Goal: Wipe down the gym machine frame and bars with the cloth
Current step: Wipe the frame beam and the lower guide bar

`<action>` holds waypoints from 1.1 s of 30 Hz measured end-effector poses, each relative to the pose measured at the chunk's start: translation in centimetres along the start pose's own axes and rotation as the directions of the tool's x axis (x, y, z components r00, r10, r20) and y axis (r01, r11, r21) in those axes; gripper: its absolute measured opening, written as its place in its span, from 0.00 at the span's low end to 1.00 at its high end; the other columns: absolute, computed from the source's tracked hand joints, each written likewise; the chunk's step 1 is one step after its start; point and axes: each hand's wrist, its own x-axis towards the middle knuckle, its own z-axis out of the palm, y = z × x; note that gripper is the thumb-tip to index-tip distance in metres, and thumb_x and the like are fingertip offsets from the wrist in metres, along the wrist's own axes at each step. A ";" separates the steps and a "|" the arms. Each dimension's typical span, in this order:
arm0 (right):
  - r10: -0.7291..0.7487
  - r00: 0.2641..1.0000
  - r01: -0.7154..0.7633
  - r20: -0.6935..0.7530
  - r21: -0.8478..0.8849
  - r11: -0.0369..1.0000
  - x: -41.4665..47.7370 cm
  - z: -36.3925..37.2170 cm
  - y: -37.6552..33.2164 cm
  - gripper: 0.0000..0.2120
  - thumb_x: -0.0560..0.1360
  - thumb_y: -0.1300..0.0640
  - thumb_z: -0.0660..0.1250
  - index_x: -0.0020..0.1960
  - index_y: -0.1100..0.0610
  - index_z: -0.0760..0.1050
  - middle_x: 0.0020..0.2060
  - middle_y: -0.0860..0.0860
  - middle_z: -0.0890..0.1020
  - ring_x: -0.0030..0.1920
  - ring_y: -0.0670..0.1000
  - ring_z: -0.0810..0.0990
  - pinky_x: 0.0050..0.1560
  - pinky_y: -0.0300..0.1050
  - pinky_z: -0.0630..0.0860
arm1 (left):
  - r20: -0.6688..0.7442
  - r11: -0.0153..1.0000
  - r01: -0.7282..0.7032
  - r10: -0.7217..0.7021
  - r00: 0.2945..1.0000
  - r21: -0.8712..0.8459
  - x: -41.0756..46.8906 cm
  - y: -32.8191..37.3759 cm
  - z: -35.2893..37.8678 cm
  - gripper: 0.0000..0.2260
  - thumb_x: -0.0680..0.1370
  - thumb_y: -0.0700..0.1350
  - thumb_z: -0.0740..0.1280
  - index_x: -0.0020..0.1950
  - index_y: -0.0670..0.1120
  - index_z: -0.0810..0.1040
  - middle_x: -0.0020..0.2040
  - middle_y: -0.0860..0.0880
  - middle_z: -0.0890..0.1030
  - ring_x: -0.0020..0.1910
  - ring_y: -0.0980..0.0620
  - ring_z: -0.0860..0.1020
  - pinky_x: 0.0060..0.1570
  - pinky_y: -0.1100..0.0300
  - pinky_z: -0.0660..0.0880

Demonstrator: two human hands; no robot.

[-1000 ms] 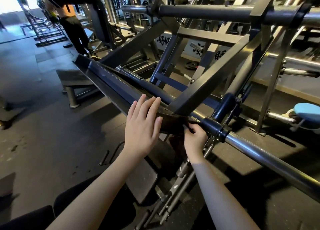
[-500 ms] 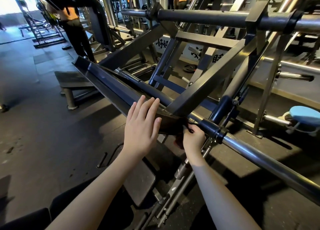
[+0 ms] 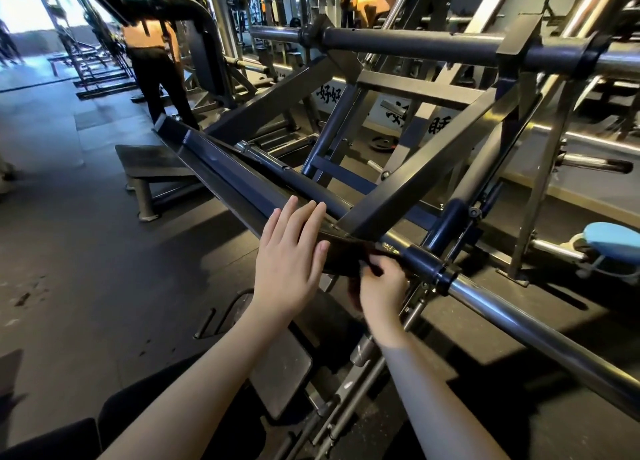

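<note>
A dark blue gym machine frame (image 3: 221, 163) runs diagonally from the upper left to the centre, where a slanted brace (image 3: 415, 185) meets it. A chrome bar (image 3: 540, 331) continues to the lower right. A dark cloth (image 3: 341, 253) lies draped over the frame at that joint. My left hand (image 3: 289, 258) rests flat on the frame with straight fingers, touching the cloth's left edge. My right hand (image 3: 382, 286) is just below the joint, its fingers curled and pinching the cloth's right end against the bar.
A thick upper crossbar (image 3: 415, 45) spans overhead. A person in an orange top (image 3: 152, 57) bends over a machine at the back left, others stand further back. A blue padded seat (image 3: 613, 236) is at the right. A low footplate (image 3: 152, 163) sits on the rubber floor at the left.
My right hand has shifted slightly lower along the cloth at the joint. My left hand stays flat on the frame. The person at the back left has bent lower.
</note>
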 end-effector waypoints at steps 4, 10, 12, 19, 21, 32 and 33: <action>-0.217 0.976 0.217 -0.001 -0.007 0.976 -1.8 0.2 -0.5 0.08 0.74 0.66 0.69 0.52 0.59 0.81 0.52 0.48 0.81 0.56 0.42 0.77 0.55 0.29 0.70 | -0.004 1.000 -0.007 0.007 1.000 -0.003 -0.1 -0.1 0.1 0.21 0.83 0.51 0.52 0.73 0.44 0.68 0.70 0.44 0.74 0.75 0.44 0.62 0.75 0.50 0.51; -0.035 0.998 0.031 -0.043 -0.080 0.996 0.5 -0.5 0.8 0.08 0.76 0.66 0.67 0.55 0.62 0.79 0.54 0.54 0.81 0.58 0.51 0.78 0.44 0.23 0.66 | 0.009 1.000 0.004 -0.005 1.000 0.017 0.0 0.0 0.1 0.23 0.84 0.53 0.49 0.73 0.45 0.68 0.69 0.44 0.74 0.74 0.43 0.63 0.75 0.49 0.53; -0.138 0.990 0.137 -0.007 -0.087 0.987 -0.8 -0.1 -0.6 0.09 0.75 0.66 0.67 0.54 0.60 0.79 0.54 0.50 0.80 0.57 0.43 0.76 0.44 0.21 0.66 | 0.007 1.000 0.000 0.000 1.000 0.008 0.0 0.0 0.1 0.22 0.83 0.52 0.51 0.73 0.44 0.69 0.69 0.44 0.74 0.74 0.43 0.63 0.75 0.48 0.54; -0.054 0.998 0.053 -0.016 -0.071 0.996 0.5 -0.3 1.3 0.06 0.76 0.64 0.67 0.53 0.60 0.78 0.53 0.51 0.80 0.57 0.48 0.77 0.57 0.42 0.75 | 0.028 1.000 -0.001 0.001 1.000 0.019 -0.1 -0.1 0.0 0.22 0.83 0.52 0.52 0.73 0.44 0.68 0.70 0.44 0.73 0.75 0.43 0.63 0.74 0.45 0.58; 0.011 1.000 -0.012 -0.014 -0.062 0.998 0.8 -0.4 1.0 0.07 0.76 0.64 0.66 0.54 0.60 0.77 0.54 0.52 0.80 0.58 0.49 0.77 0.49 0.33 0.72 | 0.030 1.000 0.001 -0.002 1.000 0.021 -0.1 -0.1 0.1 0.22 0.83 0.52 0.51 0.73 0.44 0.68 0.70 0.43 0.73 0.75 0.43 0.63 0.73 0.44 0.59; -0.097 0.995 0.097 0.017 0.002 0.995 -0.6 -0.5 -0.5 0.05 0.75 0.64 0.68 0.51 0.58 0.78 0.52 0.51 0.80 0.56 0.48 0.78 0.61 0.50 0.76 | 0.030 1.000 0.007 -0.008 1.000 0.014 -0.1 -0.1 -0.1 0.23 0.83 0.52 0.51 0.73 0.43 0.69 0.69 0.43 0.74 0.74 0.41 0.65 0.72 0.41 0.63; -0.090 0.996 0.090 0.018 -0.001 0.996 -0.5 -0.6 -0.8 0.06 0.75 0.64 0.68 0.50 0.58 0.79 0.52 0.51 0.80 0.56 0.49 0.78 0.60 0.51 0.76 | 0.030 1.000 0.007 -0.008 1.000 0.015 0.0 -0.1 -0.1 0.23 0.83 0.52 0.51 0.73 0.43 0.69 0.69 0.43 0.74 0.73 0.41 0.65 0.72 0.40 0.63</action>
